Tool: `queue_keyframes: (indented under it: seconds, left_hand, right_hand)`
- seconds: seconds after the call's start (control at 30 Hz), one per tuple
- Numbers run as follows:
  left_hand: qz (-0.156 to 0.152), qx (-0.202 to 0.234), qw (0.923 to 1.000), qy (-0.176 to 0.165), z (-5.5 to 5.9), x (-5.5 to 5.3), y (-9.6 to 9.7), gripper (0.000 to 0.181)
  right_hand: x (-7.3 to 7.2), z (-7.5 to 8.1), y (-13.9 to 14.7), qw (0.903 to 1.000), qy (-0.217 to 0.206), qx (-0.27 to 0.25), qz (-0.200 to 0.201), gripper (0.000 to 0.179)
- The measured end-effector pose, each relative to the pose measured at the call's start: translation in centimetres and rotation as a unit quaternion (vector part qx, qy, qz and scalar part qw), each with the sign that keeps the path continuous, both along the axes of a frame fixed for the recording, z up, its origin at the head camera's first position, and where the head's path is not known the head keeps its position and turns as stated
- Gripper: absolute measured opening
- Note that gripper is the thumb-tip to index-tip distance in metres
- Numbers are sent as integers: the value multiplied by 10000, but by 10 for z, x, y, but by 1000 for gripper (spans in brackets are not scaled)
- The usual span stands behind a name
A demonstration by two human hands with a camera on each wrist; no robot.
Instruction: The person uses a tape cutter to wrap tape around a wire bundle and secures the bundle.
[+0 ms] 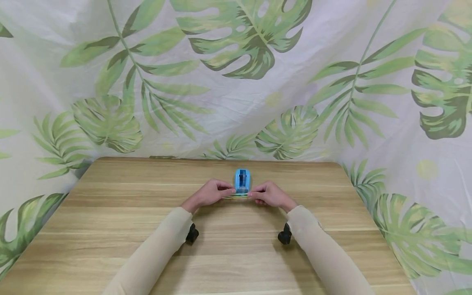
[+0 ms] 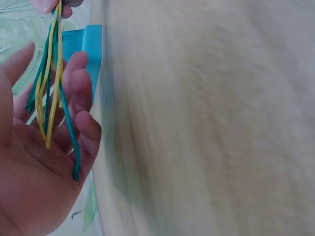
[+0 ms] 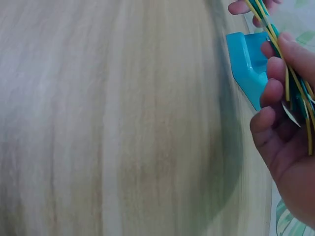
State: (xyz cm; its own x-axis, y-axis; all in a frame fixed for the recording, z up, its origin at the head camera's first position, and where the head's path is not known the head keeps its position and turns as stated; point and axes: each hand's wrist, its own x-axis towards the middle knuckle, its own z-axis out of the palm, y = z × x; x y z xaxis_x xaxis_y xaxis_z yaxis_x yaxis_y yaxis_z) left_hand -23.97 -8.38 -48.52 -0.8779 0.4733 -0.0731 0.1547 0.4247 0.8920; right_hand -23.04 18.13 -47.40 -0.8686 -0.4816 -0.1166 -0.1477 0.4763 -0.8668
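A bundle of thin green and yellow wires (image 2: 54, 88) stretches between both hands in front of a blue tape dispenser (image 1: 242, 178). A pale, shiny band that looks like clear tape (image 3: 266, 22) lies on the bundle near its middle. The right hand (image 1: 271, 194) pinches the wires between thumb and fingers, their loose ends hanging over its palm. The left hand (image 1: 212, 191) has its thumb apart from the wires and its fingers loosely bent. Wire ends hang across the left palm in the left wrist view. Part of the left index finger is hidden behind the bundle.
The dispenser stands near the far edge of a wood-grain table (image 1: 236, 262). Behind the table hangs a leaf-patterned cloth (image 1: 236, 102). A black wrist camera (image 1: 192, 234) sits at the left sleeve and another camera (image 1: 284, 234) at the right.
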Motion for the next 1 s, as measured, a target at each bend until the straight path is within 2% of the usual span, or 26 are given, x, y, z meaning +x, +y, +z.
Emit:
queue_keyframes:
  seconds: [0.17, 0.37, 0.47, 0.67, 0.8, 0.9, 1.0]
  left_hand:
    - [-252, 150, 9991, -314, 1, -2, 1, 23]
    - [-532, 202, 9983, -130, 1, -2, 1, 16]
    - [-516, 220, 9984, -13, 1, -1, 1, 14]
    - [-302, 170, 9992, 173, -2, -1, 1, 12]
    - [-217, 164, 9992, 279, -3, 0, 0, 12]
    - [-202, 189, 9988, 400, -3, 1, 0, 12]
    - [-197, 189, 9978, 608, -3, 2, 0, 11]
  right_hand:
    - [2, -3, 1, 9994, 349, -33, 10, 21]
    - [5, -5, 0, 9948, 995, 213, -23, 12]
    - [6, -6, -2, 9899, 1358, 394, 40, 10]
    - [9, -2, -7, 9722, 2088, 1023, 283, 10]
    - [11, 2, -11, 9702, 2033, 1304, 179, 12]
    - [12, 2, -13, 9792, 1683, 1136, -15, 13]
    - [11, 2, -13, 9898, 1175, 736, -338, 14]
